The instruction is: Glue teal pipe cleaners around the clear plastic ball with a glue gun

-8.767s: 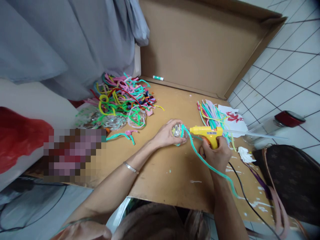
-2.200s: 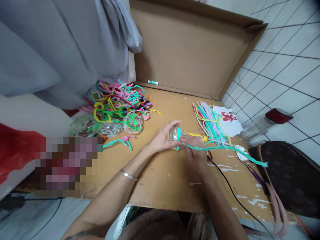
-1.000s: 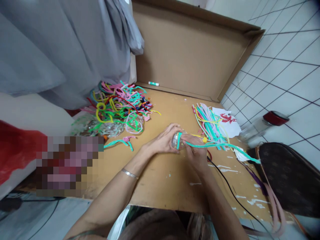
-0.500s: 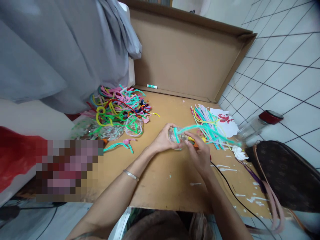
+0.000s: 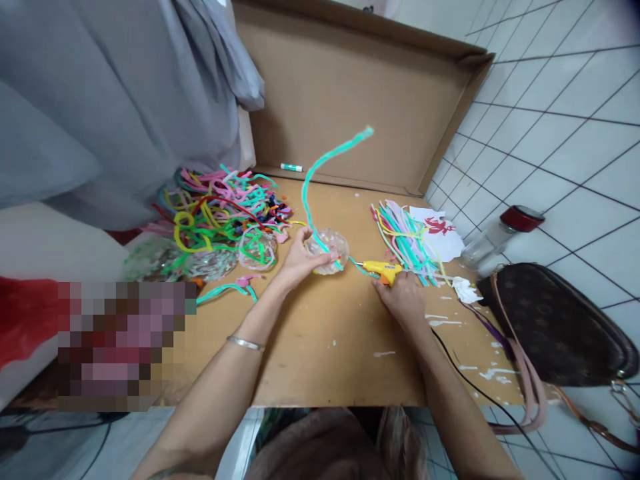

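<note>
My left hand (image 5: pixel 301 259) is closed around a clear, ribbed plastic piece (image 5: pixel 336 243), perhaps the bottom of a bottle. A turquoise pipe cleaner (image 5: pixel 309 193) lies across it under my thumb, its free end curving up and to the right. My right hand (image 5: pixel 403 297) grips a yellow hot glue gun (image 5: pixel 383 269) with an orange trigger, its nozzle pointing left toward the plastic piece but apart from it. A black cord runs from below my right hand to the table's front edge. Behind the glue gun lies a bundle of pastel pipe cleaners (image 5: pixel 406 233).
A tangled pile of coloured pipe cleaners (image 5: pixel 220 207) lies at left, beside a clear piece wrapped in green and white (image 5: pixel 257 248). A glue stick (image 5: pixel 291 167) lies by the cardboard wall (image 5: pixel 345 100). At right are a bottle (image 5: pixel 495 233), crumpled tissue (image 5: pixel 465 291) and a brown bag (image 5: pixel 560 327).
The plastic piece has turned and moved left in my left hand, and the pipe cleaner's free end has swung from right to upward. My right hand has drawn away, now holding the glue gun.
</note>
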`<state>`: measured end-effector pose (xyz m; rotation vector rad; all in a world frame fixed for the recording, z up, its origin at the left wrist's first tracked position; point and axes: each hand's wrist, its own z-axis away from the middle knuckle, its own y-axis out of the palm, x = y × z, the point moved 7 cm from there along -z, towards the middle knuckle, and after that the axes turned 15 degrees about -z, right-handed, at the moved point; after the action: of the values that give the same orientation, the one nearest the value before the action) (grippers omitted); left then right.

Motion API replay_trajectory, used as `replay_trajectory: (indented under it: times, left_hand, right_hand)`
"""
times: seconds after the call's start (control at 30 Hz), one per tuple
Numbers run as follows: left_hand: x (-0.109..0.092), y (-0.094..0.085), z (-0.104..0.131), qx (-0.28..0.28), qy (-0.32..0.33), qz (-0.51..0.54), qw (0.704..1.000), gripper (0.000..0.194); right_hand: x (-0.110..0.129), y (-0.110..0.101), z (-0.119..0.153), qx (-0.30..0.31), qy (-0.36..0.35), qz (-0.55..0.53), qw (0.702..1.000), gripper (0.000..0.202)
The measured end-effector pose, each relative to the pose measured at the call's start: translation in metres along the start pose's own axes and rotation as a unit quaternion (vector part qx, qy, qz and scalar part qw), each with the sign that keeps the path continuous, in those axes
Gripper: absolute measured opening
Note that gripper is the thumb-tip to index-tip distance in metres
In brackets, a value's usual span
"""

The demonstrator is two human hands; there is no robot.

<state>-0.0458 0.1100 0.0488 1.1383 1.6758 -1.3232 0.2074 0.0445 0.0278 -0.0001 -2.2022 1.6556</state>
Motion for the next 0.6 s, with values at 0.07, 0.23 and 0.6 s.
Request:
replay_trajectory:
  times: [0.07,0.23,0.6]
  left_hand:
    - [0.001,-0.003,-0.001,-0.016,-0.005,-0.007,1.000,0.065]
    - [0.002,0.000,-0.001,-0.004,-0.003,-0.003,1.000,0.065]
    - [0.000,0.007,0.004,0.013,-0.018,-0.005,1.000,0.072]
  right_hand:
    - [0.001,-0.001,-0.003,0.029,0.032,-0.003,0.999,0.054]
    - [-0.012,-0.003,-0.009,0.045,0.099,-0.060,0.992,0.045]
    - [-0.024,-0.042,-0.001,-0.179,0.073,-0.226,0.955,0.060]
